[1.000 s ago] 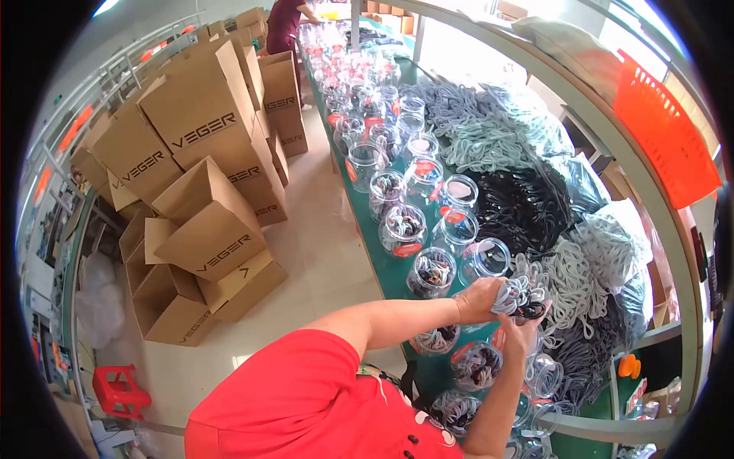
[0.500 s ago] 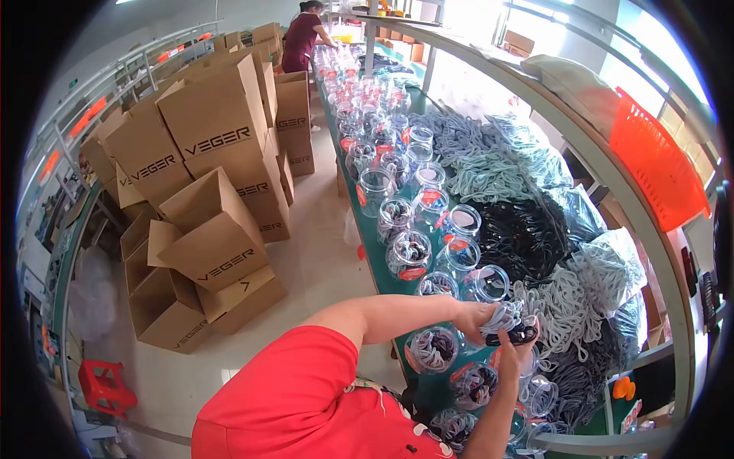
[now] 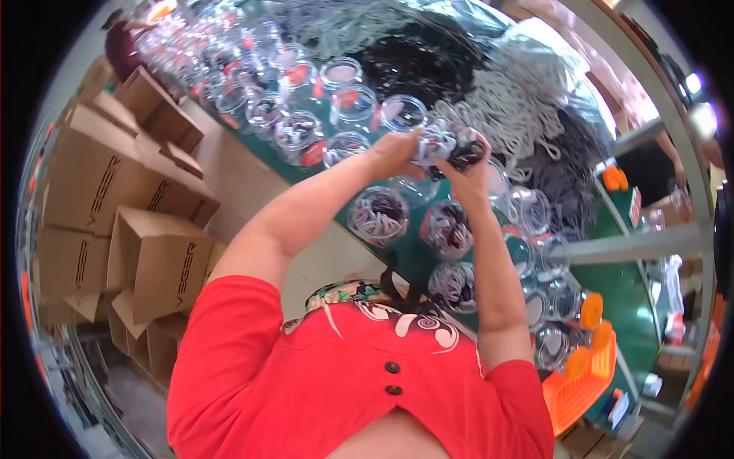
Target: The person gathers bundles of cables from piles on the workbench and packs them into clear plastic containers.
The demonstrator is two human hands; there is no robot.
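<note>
My left hand (image 3: 396,153) is closed on a bundle of light grey looped cords (image 3: 436,145), like hair ties. Beside it my right hand (image 3: 469,177) grips a bundle of black looped cords (image 3: 466,155). The two bundles touch, held above the jars. Just below the hands stands a clear jar filled with mixed grey and dark cords (image 3: 378,216); another filled jar (image 3: 447,229) sits under my right forearm. Beyond the hands is an open clear jar (image 3: 403,112). Fingertips are partly hidden by the cords.
Heaps of black cords (image 3: 417,57), pale grey cords (image 3: 508,107) and dark grey cords (image 3: 569,164) lie along the far side of the green table (image 3: 260,157). Many jars line it. Cardboard boxes (image 3: 164,268) stand at left, an orange basket (image 3: 585,390) at lower right. Another person (image 3: 122,50) works far left.
My view has turned to the right and tilted down, so the table and boxes appear shifted and rotated. Both hands still hold the grey and black cords together.
</note>
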